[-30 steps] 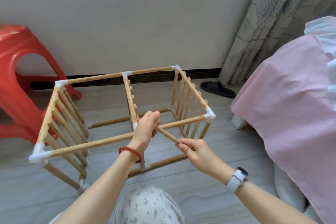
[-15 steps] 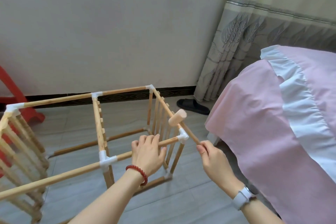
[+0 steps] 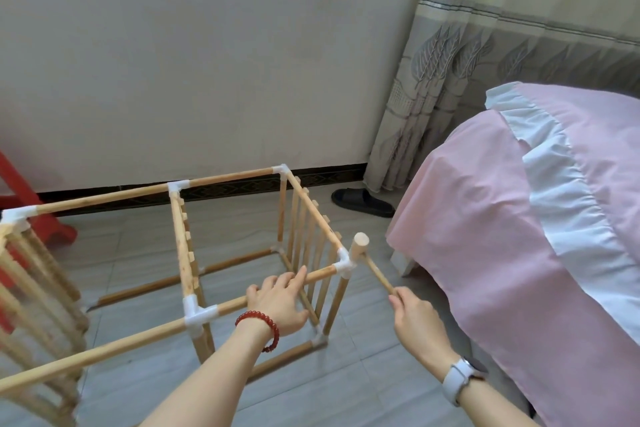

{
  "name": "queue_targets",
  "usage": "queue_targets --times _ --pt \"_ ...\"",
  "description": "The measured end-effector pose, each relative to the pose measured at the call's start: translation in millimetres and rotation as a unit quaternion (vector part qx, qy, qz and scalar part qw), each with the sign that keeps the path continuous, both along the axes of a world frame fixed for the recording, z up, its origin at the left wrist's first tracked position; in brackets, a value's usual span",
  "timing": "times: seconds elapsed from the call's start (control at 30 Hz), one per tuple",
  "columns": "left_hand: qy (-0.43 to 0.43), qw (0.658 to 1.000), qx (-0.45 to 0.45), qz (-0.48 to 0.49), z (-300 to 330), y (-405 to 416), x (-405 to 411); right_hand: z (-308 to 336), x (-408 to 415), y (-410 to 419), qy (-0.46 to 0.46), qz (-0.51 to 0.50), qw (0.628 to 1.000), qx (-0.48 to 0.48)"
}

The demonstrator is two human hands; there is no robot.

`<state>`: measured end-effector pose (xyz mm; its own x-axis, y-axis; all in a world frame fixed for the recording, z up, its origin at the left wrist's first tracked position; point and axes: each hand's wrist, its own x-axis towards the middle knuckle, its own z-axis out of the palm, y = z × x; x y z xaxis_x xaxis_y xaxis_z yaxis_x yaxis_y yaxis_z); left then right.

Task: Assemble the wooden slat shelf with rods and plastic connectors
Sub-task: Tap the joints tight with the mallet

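A pale wooden shelf frame of round rods and slatted side panels (image 3: 180, 253) stands on the grey tiled floor (image 3: 131, 253), close to the wall. White plastic connectors join the rods at the corners and midpoints; the white three-way corner connector (image 3: 343, 262) sits at the near right top corner, and a white T-shaped connector (image 3: 197, 314) sits midway along the near top wooden rod (image 3: 104, 352). One slatted panel fills the right end, another the left end, and a slat divider stands in the middle.

The left hand (image 3: 280, 302) rests on the near top rod just left of the corner connector, fingers extended along and over the rod, thumb tucked underneath; the grip is loose rather than clenched. A red beaded bracelet (image 3: 259, 326) circles that wrist. The right hand (image 3: 412, 314) is curled round the lower end of the handle of a small light wooden mallet (image 3: 360, 250), whose cylindrical head stands touching or just beside the outer face of the corner connector; contact cannot be told for sure. A white wristwatch (image 3: 460, 380) is on the right wrist.

A pink bed cover with a white ruffle (image 3: 519, 218) fills the right side. A grey leaf-patterned curtain (image 3: 467, 80) hangs behind it, with a black slipper (image 3: 362, 203) on the floor at its foot. A red plastic stool (image 3: 20, 198) shows at the left edge, against the plain cream wall (image 3: 190, 62).
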<state>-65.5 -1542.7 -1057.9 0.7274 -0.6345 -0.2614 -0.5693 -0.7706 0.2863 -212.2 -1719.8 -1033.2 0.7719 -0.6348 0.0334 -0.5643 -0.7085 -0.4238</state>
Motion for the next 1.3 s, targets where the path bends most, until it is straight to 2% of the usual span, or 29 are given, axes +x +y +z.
queue_targets --times 0.07,0.1,0.2,0.23,0.3,0.33,0.4,0.43,0.47,0.53,0.6,0.7,0.77,0.83,0.9,0.93,0.97,1.07,1.1,1.13,1.2,1.23,1.3 --pt "-0.004 1.0 -0.002 -0.002 1 -2 2 4 2 -1 -0.119 -0.026 0.992 0.009" --pt "-0.004 1.0 -0.003 -0.002 2 -2 2 3 4 -2 -0.139 -0.031 0.99 0.012" --pt "0.011 1.0 -0.008 -0.003 0 -1 2 -6 3 2 -0.023 0.007 1.0 0.005" --pt "0.014 1.0 -0.008 -0.005 -1 -2 2 -8 2 3 -0.042 0.002 0.999 0.001" --pt "0.013 1.0 -0.013 -0.004 0 -3 4 -4 4 5 -0.141 -0.016 0.99 0.019" --pt "0.014 1.0 -0.021 -0.002 1 -4 5 -4 5 6 -0.132 -0.011 0.991 0.02" --pt "0.014 0.998 -0.064 0.002 2 0 4 -10 4 9 -0.028 0.017 0.999 0.006" --pt "0.004 0.994 -0.107 0.005 1 6 2 -15 3 11 -0.013 0.028 1.0 0.0" --pt "-0.028 0.987 -0.158 0.01 1 16 1 -15 4 14 -0.04 0.051 0.998 0.003" --pt "-0.138 0.966 -0.215 0.029 -3 43 2 -9 13 25 -0.111 0.118 0.986 0.035" --pt "-0.202 0.958 -0.188 0.08 -7 77 4 -2 28 40 -0.145 0.188 0.97 0.057" --pt "-0.148 0.969 -0.091 0.178 -11 136 6 11 46 83 -0.234 0.262 0.933 0.075" --pt "-0.13 0.968 -0.083 0.199 -14 163 9 16 50 111 -0.3 0.281 0.908 0.074" --pt "-0.12 0.964 -0.107 0.213 -14 177 8 1 47 131 -0.267 0.321 0.908 0.03" --pt "-0.114 0.96 -0.125 0.221 -13 181 7 -20 45 142 -0.12 0.362 0.922 -0.07" --pt "-0.113 0.96 -0.126 0.223 -13 181 7 -25 44 141 -0.076 0.357 0.927 -0.082" --pt "-0.113 0.959 -0.125 0.227 -12 181 7 -24 48 141 -0.084 0.348 0.931 -0.07" --pt "-0.099 0.958 -0.129 0.237 -8 181 8 -2 59 145 -0.257 0.314 0.913 0.029" --pt "-0.095 0.958 -0.131 0.236 -8 182 8 1 59 145 -0.264 0.319 0.91 0.029" --pt "-0.09 0.959 -0.129 0.236 -8 182 7 -2 58 146 -0.232 0.33 0.915 0.025" --pt "-0.075 0.961 -0.118 0.241 -7 184 7 -17 52 145 -0.063 0.338 0.939 -0.006" --pt "-0.067 0.962 -0.113 0.241 -6 183 7 -23 51 143 -0.016 0.326 0.945 0.011" --pt "-0.047 0.956 -0.167 0.235 -3 182 8 -24 53 139 -0.03 0.304 0.949 0.079"
